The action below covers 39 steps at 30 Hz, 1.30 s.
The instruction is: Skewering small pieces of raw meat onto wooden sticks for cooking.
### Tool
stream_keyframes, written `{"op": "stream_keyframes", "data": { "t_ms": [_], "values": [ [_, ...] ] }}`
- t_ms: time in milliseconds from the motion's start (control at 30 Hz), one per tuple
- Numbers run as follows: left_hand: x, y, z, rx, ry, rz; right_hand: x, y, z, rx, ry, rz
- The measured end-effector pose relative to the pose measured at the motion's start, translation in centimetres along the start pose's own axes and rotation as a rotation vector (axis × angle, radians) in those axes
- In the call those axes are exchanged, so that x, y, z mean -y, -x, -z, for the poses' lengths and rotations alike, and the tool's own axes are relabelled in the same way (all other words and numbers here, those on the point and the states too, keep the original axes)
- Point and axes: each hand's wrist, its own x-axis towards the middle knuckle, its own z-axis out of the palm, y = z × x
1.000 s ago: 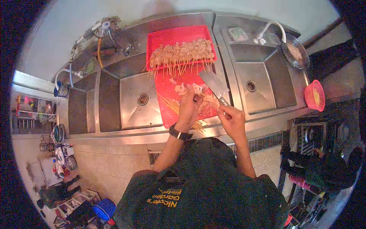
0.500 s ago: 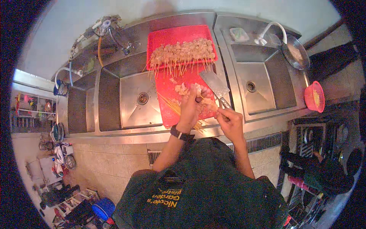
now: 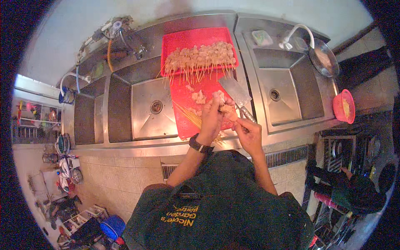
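Note:
My left hand (image 3: 211, 118) is closed round pieces of raw meat (image 3: 229, 110) over a red cutting board (image 3: 187, 85). My right hand (image 3: 250, 134), just right of it, pinches a skewer stick at the lower end of the meat. Loose meat (image 3: 198, 97) and a bundle of bare bamboo sticks (image 3: 187, 112) lie on the board, beside a cleaver (image 3: 232, 91). Behind them a red tray (image 3: 196, 37) holds several meat skewers (image 3: 200, 56) with sticks pointing toward me.
Steel sink basins (image 3: 152, 121) (image 3: 287, 83) flank the board, with faucets behind. A pan (image 3: 325, 58) and a pink bowl (image 3: 343, 106) stand at the right. A co-worker (image 3: 354, 187) is at lower right, and a blue bucket (image 3: 112, 227) is at lower left.
Both my hands have shifted slightly to the right, still holding the meat and stick; my right hand sits a little further left than a second ago.

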Motion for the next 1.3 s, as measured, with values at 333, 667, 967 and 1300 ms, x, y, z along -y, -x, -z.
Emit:
{"op": "stream_keyframes", "data": {
  "t_ms": [333,667,967,1300],
  "values": [
    [-1.0,-0.2,-0.4,0.031,-0.102,0.034,-0.1,0.2,-0.4,-0.01,-0.018,-0.029],
    [0.4,-0.2,-0.3,0.032,-0.013,-0.026,0.2,0.3,-1.0,-0.008,-0.112,-0.091],
    [0.1,0.1,-1.1,0.036,-0.007,0.045,-0.2,0.3,-1.2,-0.045,-0.089,-0.068],
    [1.0,0.3,-1.7,0.153,-0.161,-0.071,0.3,0.2,-1.6,-0.121,-0.191,-0.125]
  ]
}}
